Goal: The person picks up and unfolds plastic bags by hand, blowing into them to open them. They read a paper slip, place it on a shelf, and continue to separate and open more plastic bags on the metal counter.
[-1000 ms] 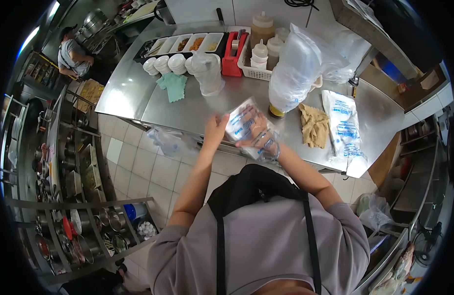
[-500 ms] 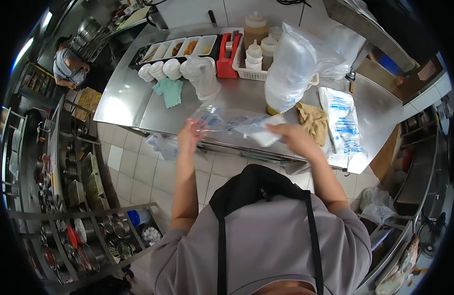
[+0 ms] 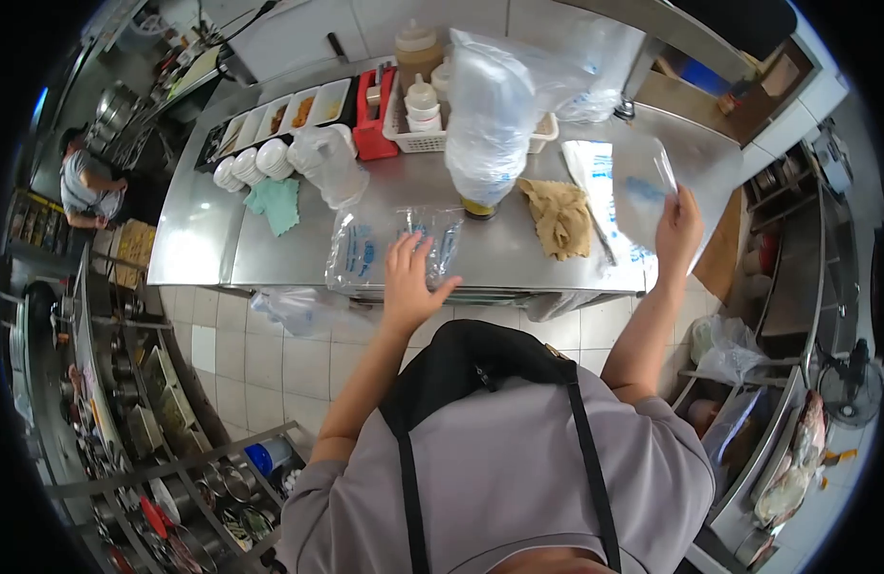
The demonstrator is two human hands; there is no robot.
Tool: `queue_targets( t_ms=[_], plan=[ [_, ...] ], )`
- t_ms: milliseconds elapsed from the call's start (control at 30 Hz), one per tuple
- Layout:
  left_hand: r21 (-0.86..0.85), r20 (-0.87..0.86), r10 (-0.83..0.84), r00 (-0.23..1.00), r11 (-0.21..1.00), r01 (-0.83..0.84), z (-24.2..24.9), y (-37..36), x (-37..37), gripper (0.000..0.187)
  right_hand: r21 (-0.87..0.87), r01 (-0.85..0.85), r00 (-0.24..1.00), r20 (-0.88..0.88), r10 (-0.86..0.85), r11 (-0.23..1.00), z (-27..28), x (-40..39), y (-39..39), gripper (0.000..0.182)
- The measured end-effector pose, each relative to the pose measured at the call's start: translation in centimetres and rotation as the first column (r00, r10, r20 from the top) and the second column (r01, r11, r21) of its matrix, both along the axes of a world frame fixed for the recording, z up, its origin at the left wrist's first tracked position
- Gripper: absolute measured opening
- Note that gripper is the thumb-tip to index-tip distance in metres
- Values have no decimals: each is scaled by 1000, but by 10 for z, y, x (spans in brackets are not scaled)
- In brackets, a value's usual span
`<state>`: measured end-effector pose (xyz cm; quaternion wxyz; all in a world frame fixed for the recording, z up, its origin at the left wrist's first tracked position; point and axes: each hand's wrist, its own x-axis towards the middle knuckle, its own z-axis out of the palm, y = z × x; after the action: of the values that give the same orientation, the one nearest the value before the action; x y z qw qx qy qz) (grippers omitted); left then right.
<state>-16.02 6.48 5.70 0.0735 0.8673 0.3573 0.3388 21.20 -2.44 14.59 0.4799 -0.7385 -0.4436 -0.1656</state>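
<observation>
My left hand [image 3: 413, 279] lies with spread fingers on a clear plastic bag with blue print [image 3: 361, 251], flat near the counter's front edge. My right hand [image 3: 682, 225], at the right, pinches a clear plastic bag [image 3: 643, 177] by its edge, above a stack of white bags with blue print [image 3: 590, 172]. Between the hands are a crumpled tan cloth [image 3: 559, 218] and a tall stack of clear containers wrapped in plastic [image 3: 485, 120], which stands on a can.
Along the counter's back are a tray of food compartments [image 3: 298, 112], a red holder [image 3: 373, 115] and a basket with squeeze bottles [image 3: 418, 143]. Small white dishes [image 3: 273, 158] and a green cloth [image 3: 273, 204] lie left. Another person [image 3: 88, 182] stands far left.
My left hand has opened and come down on the clear bag, now on the counter. My right hand has moved right and raised another clear bag. The camera view has shifted.
</observation>
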Motion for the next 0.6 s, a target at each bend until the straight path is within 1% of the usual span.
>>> queue_targets(
  t_ms=[33, 67, 100, 133, 200, 233, 267, 300, 333, 367, 400, 433, 467, 500, 533, 567, 600],
  plan=[
    [-4, -2, -24, 1000, 1000, 24, -4, -1, 6, 60, 25, 41, 999, 16, -41, 999, 3, -2, 4, 27],
    [-50, 20, 4, 1000, 999, -3, -11, -1, 12, 53, 30, 64, 993, 101, -66, 998, -1, 1, 8, 31],
    [-93, 41, 38, 998, 995, -34, -18, 0, 16, 46, -30, 50, 991, 126, -45, 998, -6, 6, 13, 31],
    [-93, 42, 25, 999, 995, -21, -25, 3, 15, 46, -90, 30, 989, 149, -17, 995, -12, 8, 15, 32],
    [-268, -88, 71, 994, 959, -92, -34, 14, 3, 26, -180, -90, 988, 110, 111, 980, -21, -3, 11, 34],
    [-262, -87, 83, 993, 959, -103, -22, 12, 4, 26, -184, -205, 973, 64, 220, 961, -9, -25, 8, 38],
    [-346, 103, 90, 991, 937, -50, -9, 7, 6, 18, -158, -431, 897, 33, 441, 888, -11, -42, 9, 39],
    [-417, 284, 109, 952, 909, 20, 6, 1, 8, 12, -187, -644, 764, -181, 619, 742, -7, -74, 7, 38],
    [-424, 274, 120, 954, 906, 8, 16, -4, 7, 12, -84, -864, 495, -327, 805, 497, -8, -105, 8, 32],
    [-528, 357, 127, 925, 845, 87, 26, -9, 8, 10, -53, -937, 336, -412, 847, 346, 12, -145, 7, 26],
    [-609, 442, 146, 885, 773, 177, 34, -10, 8, 9, -224, -921, 380, -340, 860, 319, 5, -164, 13, 21],
    [-630, 521, 223, 824, 752, 195, 42, -11, 5, 9, -390, -873, 409, -254, 877, 294, -3, -172, 19, 17],
    [-630, 519, 230, 823, 754, 187, 42, -5, -6, 9, -388, -876, 401, -254, 880, 287, -7, -173, 24, 17],
    [-594, 509, 334, 793, 803, 43, 43, 4, -23, 10, -384, -875, 383, -177, 907, 294, -8, -172, 34, 15],
    [-549, 507, 434, 745, 829, -109, 46, 11, -38, 11, -377, -877, 358, -96, 929, 299, -5, -173, 45, 14],
    [-544, 509, 445, 737, 830, -126, 48, 13, -50, 11, -301, -923, 285, -124, 950, 238, 3, -171, 53, 14],
    [-526, 610, 352, 710, 850, 31, 51, 12, -61, 12, -298, -928, 267, -120, 956, 222, 13, -176, 59, 14]
  ],
)
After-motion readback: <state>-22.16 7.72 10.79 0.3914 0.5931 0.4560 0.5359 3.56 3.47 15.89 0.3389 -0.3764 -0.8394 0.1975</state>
